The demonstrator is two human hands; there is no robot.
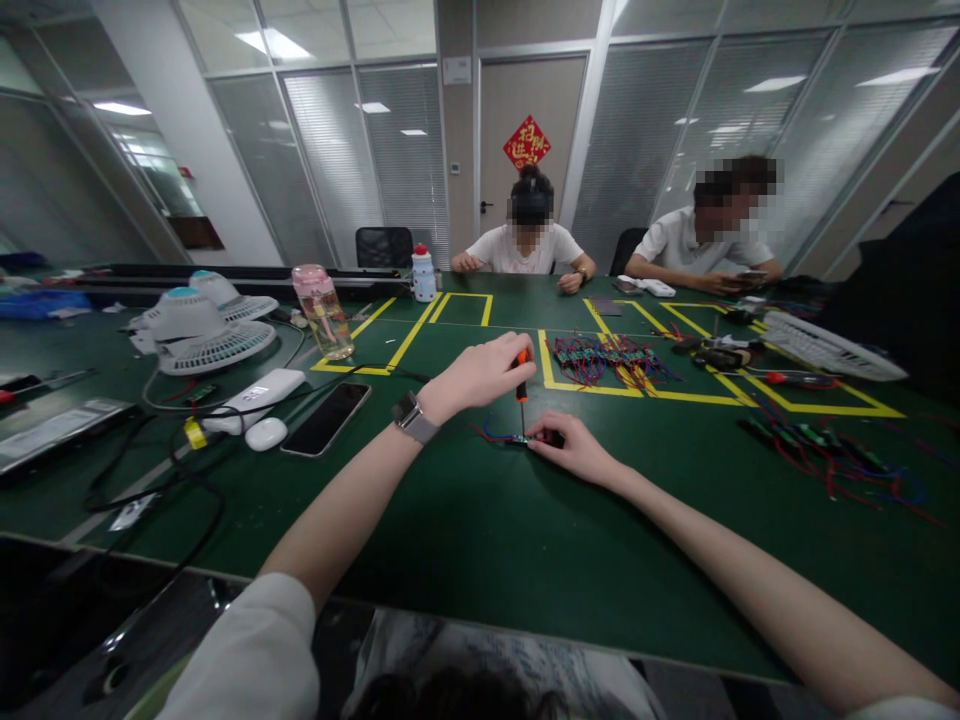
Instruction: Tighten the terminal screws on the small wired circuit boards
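Fingers of the left hand point(487, 370) are closing around the handle of a screwdriver point(523, 394), which is standing nearly upright with its shaft reaching down to a small board point(517, 440). Fingertips of the right hand point(574, 447) are pinching narrowly at the board's right end, while the board is lying on the green worktop point(480, 530), right below the screwdriver. Red and blue wires point(489, 433) are trailing from its left end. A watch point(409, 410) is circling the left wrist.

Over to the left, a phone point(328, 418) is lying dark-screened beside a white mouse point(266, 433), and a white box point(259, 397) is resting just behind them. On the right, some wired boards point(817, 443) are sprawling in a loose tangle.

Farther in, yellow tape point(413, 336) is marking out rectangles, and a wired bundle point(600, 355) is spreading over part of it. A white fan point(196, 345) is sitting off to the left, with a pink-lidded bottle point(322, 312) standing near it.

Across the worktop, one person point(525, 246) in white is sitting facing this way; another person point(686, 240), farther right, is holding a dark device point(752, 277). Behind them, a red sign point(526, 143) is hanging on a door point(555, 110).
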